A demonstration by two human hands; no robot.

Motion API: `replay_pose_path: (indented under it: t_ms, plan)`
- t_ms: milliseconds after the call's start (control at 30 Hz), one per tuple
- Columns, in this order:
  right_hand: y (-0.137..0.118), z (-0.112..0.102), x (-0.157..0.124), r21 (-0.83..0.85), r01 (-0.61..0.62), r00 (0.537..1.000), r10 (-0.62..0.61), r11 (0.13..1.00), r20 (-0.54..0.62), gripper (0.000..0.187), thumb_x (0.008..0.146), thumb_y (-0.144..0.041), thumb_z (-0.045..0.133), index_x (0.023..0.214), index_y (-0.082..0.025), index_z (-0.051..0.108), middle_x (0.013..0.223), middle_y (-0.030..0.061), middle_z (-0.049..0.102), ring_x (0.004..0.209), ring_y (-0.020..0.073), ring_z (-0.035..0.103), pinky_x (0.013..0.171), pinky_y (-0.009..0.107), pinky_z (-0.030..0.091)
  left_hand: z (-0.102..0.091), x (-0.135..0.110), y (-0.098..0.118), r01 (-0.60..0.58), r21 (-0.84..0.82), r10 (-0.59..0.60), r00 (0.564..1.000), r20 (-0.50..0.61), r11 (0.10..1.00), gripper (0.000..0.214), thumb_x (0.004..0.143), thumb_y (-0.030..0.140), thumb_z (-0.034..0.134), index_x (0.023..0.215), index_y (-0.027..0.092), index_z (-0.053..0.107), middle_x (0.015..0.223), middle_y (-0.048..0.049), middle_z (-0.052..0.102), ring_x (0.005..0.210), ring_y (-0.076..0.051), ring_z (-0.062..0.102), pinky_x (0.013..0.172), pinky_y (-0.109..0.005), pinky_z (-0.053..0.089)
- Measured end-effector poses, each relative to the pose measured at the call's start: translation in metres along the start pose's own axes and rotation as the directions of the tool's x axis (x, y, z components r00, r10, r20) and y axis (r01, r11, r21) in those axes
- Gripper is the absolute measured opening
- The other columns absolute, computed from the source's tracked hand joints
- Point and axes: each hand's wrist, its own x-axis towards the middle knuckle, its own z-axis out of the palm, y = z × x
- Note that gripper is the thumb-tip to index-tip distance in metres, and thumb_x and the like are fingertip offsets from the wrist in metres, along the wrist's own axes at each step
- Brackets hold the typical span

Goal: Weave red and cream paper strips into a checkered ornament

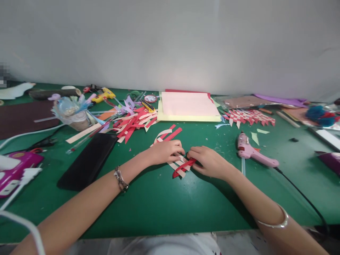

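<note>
A small weave of red and cream paper strips lies on the green table in front of me. My left hand rests on its upper part with the fingers curled down, pressing the strips. My right hand is closed in a pinch on a red strip at the weave's right edge. Loose ends of the strips stick out beyond my left hand.
A pile of cut red and cream strips lies at the back left beside a cup of tools. Pink and yellow sheets lie at the back, a finished woven band right of them. A pink glue gun lies at right, a black phone at left.
</note>
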Motion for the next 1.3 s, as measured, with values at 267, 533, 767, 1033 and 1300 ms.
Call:
replay_pose_path:
  t_ms: [267,533,767,1033,1300]
  plan:
    - [0.000,0.001,0.000,0.035,-0.005,1.000,0.005,0.999,-0.001,0.008,0.077,-0.016,0.043,0.080,-0.018,0.050,0.077,0.0032,0.053,0.066,0.0137,0.045,0.062,0.025,0.030,0.005,-0.001,-0.002,-0.017,-0.006,0.017,1.000,-0.006,1.000,0.009,0.083,0.020,0.052,0.088,0.016,0.058,0.092,-0.0024,0.051,0.074,-0.011,0.055,0.065,-0.020,0.042]
    - [0.001,0.001,0.000,0.062,0.001,1.000,0.000,0.998,-0.009,0.009,0.077,-0.015,0.042,0.080,-0.018,0.050,0.077,0.0033,0.052,0.067,0.0137,0.045,0.061,0.025,0.031,0.008,-0.002,-0.004,-0.006,-0.100,0.001,0.999,-0.046,0.995,0.009,0.084,0.023,0.050,0.081,0.015,0.055,0.090,-0.0021,0.049,0.070,-0.010,0.052,0.062,-0.020,0.040]
    - [0.001,0.002,-0.001,0.072,0.008,1.000,-0.006,0.997,-0.018,0.010,0.081,-0.016,0.041,0.082,-0.018,0.051,0.076,0.0032,0.052,0.068,0.0136,0.046,0.062,0.024,0.032,0.010,-0.004,-0.010,-0.033,-0.250,0.013,0.997,-0.081,0.968,0.006,0.081,0.019,0.050,0.076,0.016,0.052,0.082,-0.0001,0.050,0.070,-0.010,0.050,0.061,-0.019,0.039]
    - [0.003,0.003,0.000,0.101,0.022,0.999,-0.019,0.995,-0.034,0.018,0.087,-0.019,0.036,0.085,-0.018,0.054,0.078,0.0041,0.054,0.068,0.0135,0.048,0.063,0.024,0.033,0.009,-0.001,-0.007,0.020,-0.246,-0.034,0.998,-0.055,0.969,0.012,0.081,0.027,0.054,0.080,0.016,0.057,0.081,-0.0012,0.054,0.070,-0.011,0.052,0.060,-0.020,0.039]
    - [0.004,0.004,-0.001,0.084,0.019,1.000,-0.018,0.996,-0.019,0.021,0.089,-0.020,0.033,0.086,-0.017,0.054,0.078,0.0040,0.055,0.069,0.0138,0.048,0.063,0.025,0.033,0.013,-0.002,-0.010,0.003,-0.282,-0.037,0.992,-0.117,0.959,0.020,0.079,0.034,0.058,0.071,0.015,0.055,0.077,0.0001,0.049,0.063,-0.009,0.049,0.057,-0.020,0.037]
